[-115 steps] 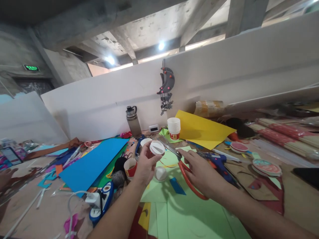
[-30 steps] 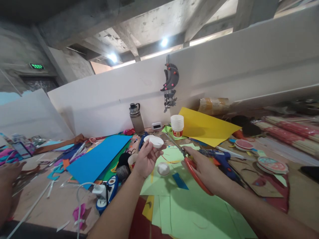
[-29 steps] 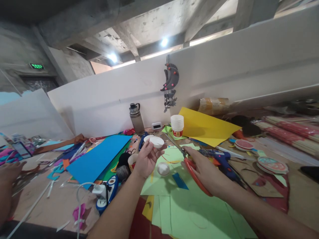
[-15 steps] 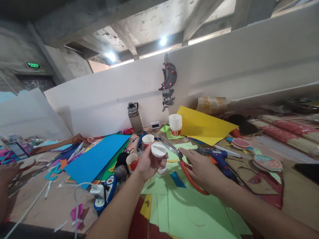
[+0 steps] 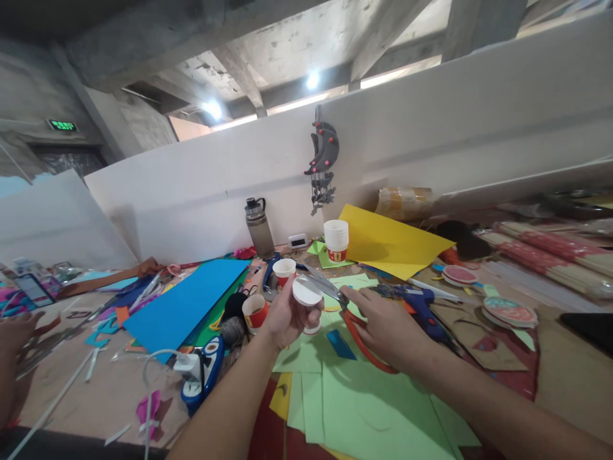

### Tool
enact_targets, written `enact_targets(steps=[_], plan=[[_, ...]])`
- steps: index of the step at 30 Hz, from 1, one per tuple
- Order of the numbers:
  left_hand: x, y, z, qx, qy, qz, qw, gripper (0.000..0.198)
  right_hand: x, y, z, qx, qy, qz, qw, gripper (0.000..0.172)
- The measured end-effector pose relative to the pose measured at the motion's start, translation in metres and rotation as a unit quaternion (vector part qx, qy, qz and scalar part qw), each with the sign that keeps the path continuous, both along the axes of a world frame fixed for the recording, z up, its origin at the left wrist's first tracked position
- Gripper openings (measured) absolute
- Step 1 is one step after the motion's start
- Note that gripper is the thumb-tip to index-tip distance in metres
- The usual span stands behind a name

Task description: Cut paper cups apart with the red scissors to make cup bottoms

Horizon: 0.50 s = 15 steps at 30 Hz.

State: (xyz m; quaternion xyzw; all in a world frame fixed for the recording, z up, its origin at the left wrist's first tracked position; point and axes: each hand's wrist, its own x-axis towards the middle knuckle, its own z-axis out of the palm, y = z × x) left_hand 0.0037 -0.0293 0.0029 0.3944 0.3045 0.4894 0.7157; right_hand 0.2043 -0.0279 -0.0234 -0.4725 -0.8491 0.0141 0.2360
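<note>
My left hand (image 5: 286, 317) grips a round white paper piece (image 5: 307, 291) that looks like the bottom of a paper cup, its flat face turned up. In my right hand (image 5: 378, 314) is a pair of scissors (image 5: 360, 333) with orange-red handles, fingers around the grips. The blades point left and lie by the upper right edge of the white piece; whether they touch it I cannot tell. Just left of my left hand stands a red and white paper cup (image 5: 255, 312), and a second paper cup (image 5: 284, 269) is behind it. Light green paper sheets (image 5: 383, 409) lie beneath both hands.
A stack of paper cups (image 5: 336, 241) stands before the white partition, beside yellow paper (image 5: 393, 246). Blue paper (image 5: 191, 306), a bottle (image 5: 259, 229) and a power strip (image 5: 204, 377) are left. A blue glue gun (image 5: 421, 310) lies right. Another person's hand (image 5: 18, 329) is far left.
The scissor blades have shifted slightly, and the white piece has tilted a little in my left hand. Both hands stay in nearly the same place.
</note>
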Motion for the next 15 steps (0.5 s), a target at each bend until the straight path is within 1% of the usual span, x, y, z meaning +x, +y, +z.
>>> enact_targets(steps=[3, 5, 6, 8, 10, 11, 13, 15], plan=[[0.0, -0.001, -0.001, 0.004, -0.008, -0.007, 1.0, 0.054, 0.0, 0.0, -0.001, 0.0, 0.002, 0.0, 1.0, 0.047], [0.0, 0.0, -0.001, 0.003, -0.015, -0.007, 1.0, 0.054, -0.001, 0.001, -0.002, -0.014, 0.02, 0.002, 1.0, 0.046], [0.0, 0.0, -0.001, 0.004, -0.022, -0.003, 1.0, 0.053, -0.001, 0.002, -0.002, -0.026, 0.041, 0.005, 0.999, 0.045], [0.002, 0.002, -0.001, 0.007, -0.039, 0.015, 0.999, 0.05, -0.002, 0.004, -0.002, -0.058, 0.117, 0.02, 0.991, 0.041], [0.004, 0.003, -0.002, 0.01, -0.056, 0.041, 0.998, 0.045, -0.004, 0.006, -0.001, -0.1, 0.224, 0.039, 0.969, 0.039], [0.005, 0.004, -0.002, 0.009, -0.061, 0.055, 0.997, 0.043, -0.006, 0.006, 0.0, -0.122, 0.282, 0.047, 0.95, 0.04], [0.007, 0.004, -0.005, 0.0, -0.064, 0.074, 0.995, 0.04, -0.009, 0.005, 0.002, -0.167, 0.386, 0.059, 0.905, 0.048], [0.011, 0.003, -0.007, -0.007, -0.062, 0.076, 0.995, 0.035, -0.012, 0.003, 0.004, -0.197, 0.45, 0.071, 0.868, 0.058]])
